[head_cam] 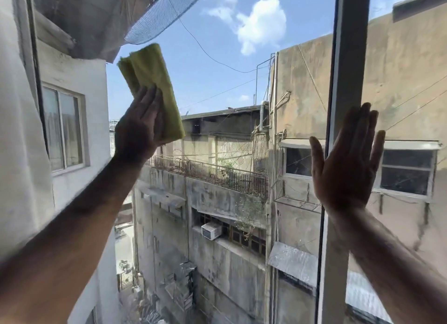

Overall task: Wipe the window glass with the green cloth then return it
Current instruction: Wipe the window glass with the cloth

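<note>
- The left hand (140,128) presses the green cloth (151,89) flat against the window glass (217,82), in the upper left part of the pane.
- Its fingers (151,99) lie stretched and close together over the lower half of the cloth, pinning it to the glass rather than curling round it.
- The cloth is folded into a long strip, tilted with its top end leaning left; the top end is slightly blurred.
- The right hand (348,159) is spread open with its palm on the window, holding nothing, and it overlaps the upright frame bar (348,57).
- That frame bar runs the full height of the view and marks the right edge of the pane; a second pane shows beyond it.
- On the left a pale curtain (21,142) hangs along the pane's edge, near the left forearm.
- Between the two hands the glass is wide and free, from the top of the view down to the bottom.
- Through the glass are weathered buildings, a railed balcony (210,174), an air conditioner (211,230), overhead wires and blue sky with a cloud.
</note>
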Demonstrator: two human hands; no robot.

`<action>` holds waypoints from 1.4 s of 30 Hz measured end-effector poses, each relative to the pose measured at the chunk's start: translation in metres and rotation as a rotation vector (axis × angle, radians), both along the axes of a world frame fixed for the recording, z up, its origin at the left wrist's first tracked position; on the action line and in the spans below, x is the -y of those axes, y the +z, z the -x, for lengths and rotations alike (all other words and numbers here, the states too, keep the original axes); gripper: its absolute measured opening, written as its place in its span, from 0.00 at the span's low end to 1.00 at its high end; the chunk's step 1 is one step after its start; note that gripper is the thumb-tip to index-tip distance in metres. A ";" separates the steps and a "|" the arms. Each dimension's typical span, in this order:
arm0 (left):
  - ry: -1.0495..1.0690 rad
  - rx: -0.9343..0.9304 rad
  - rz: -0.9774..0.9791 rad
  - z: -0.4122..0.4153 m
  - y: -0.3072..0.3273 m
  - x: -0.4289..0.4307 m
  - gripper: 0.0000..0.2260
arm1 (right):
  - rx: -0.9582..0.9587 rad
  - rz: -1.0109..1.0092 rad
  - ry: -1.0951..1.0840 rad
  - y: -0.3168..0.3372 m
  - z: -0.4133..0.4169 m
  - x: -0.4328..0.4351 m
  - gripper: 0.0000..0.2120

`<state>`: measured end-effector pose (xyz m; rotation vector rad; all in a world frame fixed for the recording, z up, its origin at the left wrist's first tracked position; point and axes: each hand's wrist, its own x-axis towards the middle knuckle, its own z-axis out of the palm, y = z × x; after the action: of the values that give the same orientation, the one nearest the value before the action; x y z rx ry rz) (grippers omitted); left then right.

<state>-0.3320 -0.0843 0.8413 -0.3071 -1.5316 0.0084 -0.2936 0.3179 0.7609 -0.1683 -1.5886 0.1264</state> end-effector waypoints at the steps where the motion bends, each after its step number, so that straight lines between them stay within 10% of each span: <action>1: -0.053 0.007 -0.174 0.000 -0.006 -0.018 0.20 | -0.003 0.000 0.000 -0.001 0.001 0.000 0.40; 3: -0.125 0.003 -0.268 0.001 -0.026 -0.057 0.21 | -0.007 0.000 -0.008 0.000 0.002 -0.001 0.40; 9: -0.067 0.019 0.374 -0.001 -0.058 -0.036 0.18 | 0.003 -0.001 0.015 -0.001 -0.001 0.000 0.40; 17: -0.241 -0.038 -0.397 0.005 -0.048 -0.097 0.18 | -0.015 -0.009 0.009 -0.001 0.002 -0.002 0.40; 23: -0.151 0.058 0.129 -0.006 -0.083 -0.066 0.17 | 0.007 -0.006 0.038 0.000 -0.002 -0.001 0.40; 30: -0.164 -0.019 -0.368 0.002 -0.009 -0.072 0.18 | 0.000 -0.008 0.032 -0.001 0.000 -0.001 0.40; 37: -0.062 0.060 0.219 -0.006 -0.075 -0.042 0.18 | 0.011 -0.005 0.039 0.000 -0.004 0.000 0.40; 42: -0.077 0.038 -0.505 0.001 -0.007 -0.028 0.20 | 0.005 -0.005 0.026 0.000 -0.002 0.000 0.40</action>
<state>-0.3333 -0.0562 0.8344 0.0374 -1.5023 -0.4403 -0.2920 0.3180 0.7605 -0.1445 -1.5966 0.1425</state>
